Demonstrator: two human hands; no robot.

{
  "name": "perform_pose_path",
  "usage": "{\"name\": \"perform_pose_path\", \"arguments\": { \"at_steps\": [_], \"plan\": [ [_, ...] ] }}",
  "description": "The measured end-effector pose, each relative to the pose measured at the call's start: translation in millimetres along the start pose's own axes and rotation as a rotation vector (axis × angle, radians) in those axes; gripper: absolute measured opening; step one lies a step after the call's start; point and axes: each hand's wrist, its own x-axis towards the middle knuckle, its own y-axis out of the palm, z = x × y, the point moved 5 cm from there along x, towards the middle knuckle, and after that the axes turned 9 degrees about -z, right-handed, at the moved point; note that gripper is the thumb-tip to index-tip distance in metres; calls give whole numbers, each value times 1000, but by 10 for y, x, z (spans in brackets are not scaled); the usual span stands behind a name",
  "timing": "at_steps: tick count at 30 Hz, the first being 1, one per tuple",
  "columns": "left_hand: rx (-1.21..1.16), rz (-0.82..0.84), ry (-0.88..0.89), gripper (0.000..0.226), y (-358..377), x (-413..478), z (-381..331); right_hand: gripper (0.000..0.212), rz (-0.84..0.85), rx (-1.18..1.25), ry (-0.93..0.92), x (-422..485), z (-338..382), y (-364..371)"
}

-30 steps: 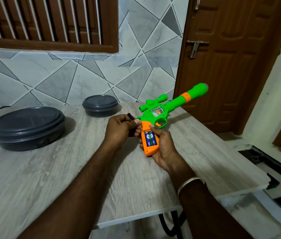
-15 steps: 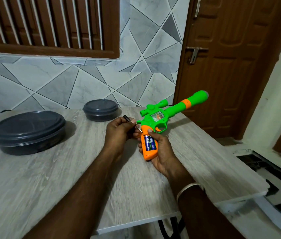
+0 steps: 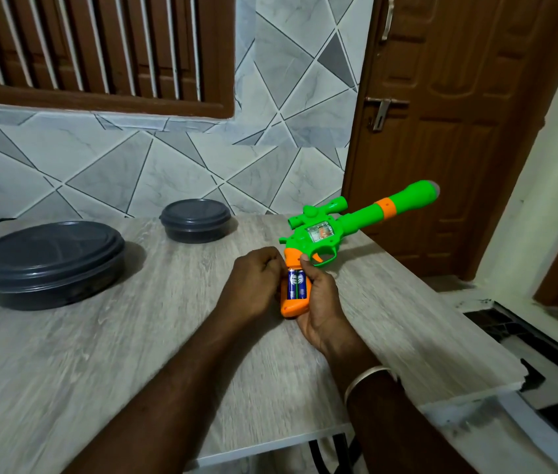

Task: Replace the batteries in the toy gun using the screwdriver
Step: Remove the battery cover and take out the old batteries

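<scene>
A person handles a green-and-orange toy gun [image 3: 325, 234] over a pale wood-grain table [image 3: 127, 343], ctr of frame. The right hand [image 3: 320, 302] grips the orange handle from the R side, fingers wrapped behind it, thumb laid across the top of the handle just under the trigger guard. The barrel angles up toward the upper right of the frame, muzzle in front of a brown door [image 3: 441, 138]; whether the butt of the handle rests on the tabletop cannot be told.

The handle's compartment lies open toward the camera; two blue batteries [image 3: 296, 284] sit side by side inside.

The left hand [image 3: 257, 285] sits just L of the handle, knuckles against its edge; fingers curled tight into the palm; what they hold, if anything, is hidden from this angle. A silver-coloured bangle [image 3: 370, 378] circles the R wrist, lower right of ctr.

Mid-left of frame: a large dark-grey lidded container [image 3: 48, 265] stands on the table; a smaller container [image 3: 195, 220] of the same colour, also lidded, stands farther back toward ctr, near the table's far edge; both well apart from the hands.

Upper left: a brown window [image 3: 100, 46] w/ vertical bars. Behind the table, a wall [image 3: 270, 148] of grey tiles cut in angular shapes.
</scene>
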Motion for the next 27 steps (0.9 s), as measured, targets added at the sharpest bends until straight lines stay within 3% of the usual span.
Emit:
{"name": "perform_pose_path", "arguments": {
  "at_steps": [5, 12, 15, 19, 22, 24, 27],
  "plan": [
    [322, -46, 76, 24, 7, -11, -28, 37, 6, 48, 2, 6, 20, 6],
    [309, -89, 53, 23, 37, -11, -50, 39, -62, 19, -62, 37, 22, -18],
    [191, -113, 2, 15, 68, 3, -1, 37, -84, 16, -67, 37, 22, -19],
    [-157, -118, -159, 9, 51, 16, 20, 40, -92, 44, -37, 38, 13, -4],
    [-314, -221, -185, 11, -121, 136, 61, 36, -90, 29, -33, 44, 16, -24],
    [-176, -293, -159, 16, -263, 196, 132, 37, -103, 15, -27, 28, 29, -46],
    [49, -247, -176, 17, -348, 218, 267, 44, -124, -4, -29, 54, 32, -85]
  ]
}}
